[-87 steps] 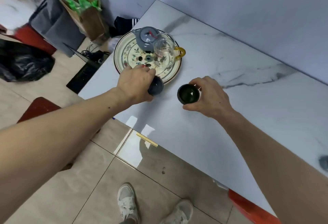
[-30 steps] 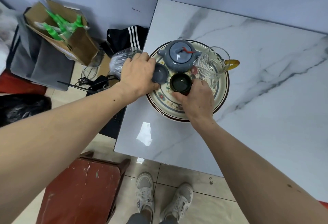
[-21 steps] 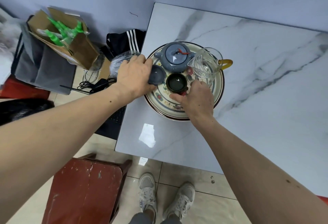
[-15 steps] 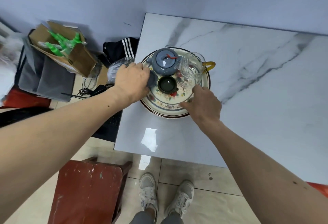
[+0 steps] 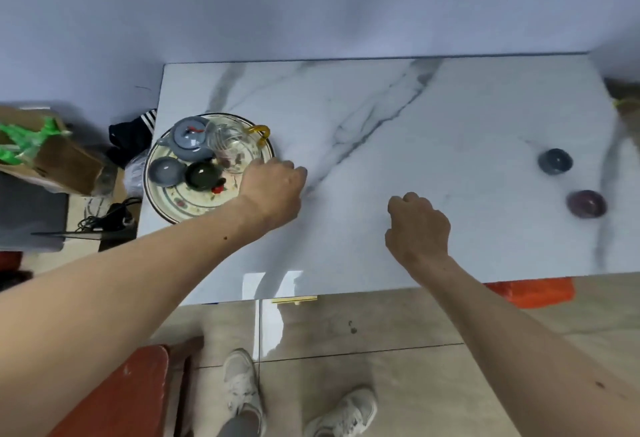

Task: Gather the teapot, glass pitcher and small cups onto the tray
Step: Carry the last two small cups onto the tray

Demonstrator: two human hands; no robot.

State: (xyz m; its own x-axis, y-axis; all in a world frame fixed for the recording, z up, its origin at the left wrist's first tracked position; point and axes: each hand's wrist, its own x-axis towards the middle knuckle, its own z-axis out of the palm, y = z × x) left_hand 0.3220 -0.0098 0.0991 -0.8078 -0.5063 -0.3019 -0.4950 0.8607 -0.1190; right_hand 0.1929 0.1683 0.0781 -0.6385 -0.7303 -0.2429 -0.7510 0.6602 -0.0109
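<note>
A round flowered tray (image 5: 183, 204) lies at the left end of the marble table. On it stand a grey-blue teapot (image 5: 188, 138), a glass pitcher (image 5: 232, 145) with a yellow handle, a grey cup (image 5: 164, 173) and a dark green cup (image 5: 204, 175). A dark blue cup (image 5: 554, 161) and a purple cup (image 5: 587, 203) sit on the table far to the right. My left hand (image 5: 273, 190) hovers at the tray's right edge, fingers curled, holding nothing. My right hand (image 5: 417, 225) is over the middle of the table, loosely curled and empty.
The marble table (image 5: 398, 145) stands against a pale wall. Left of it on the floor are a cardboard box with green items (image 5: 41, 149), dark clothing (image 5: 133, 131) and cables. A red stool (image 5: 124, 395) is at the lower left, and my shoes are on the tiles.
Both hands have let go of the grey and green cups, which now stand on the tray. The hands have drawn away to the right, and the view has swung right to show two more cups.
</note>
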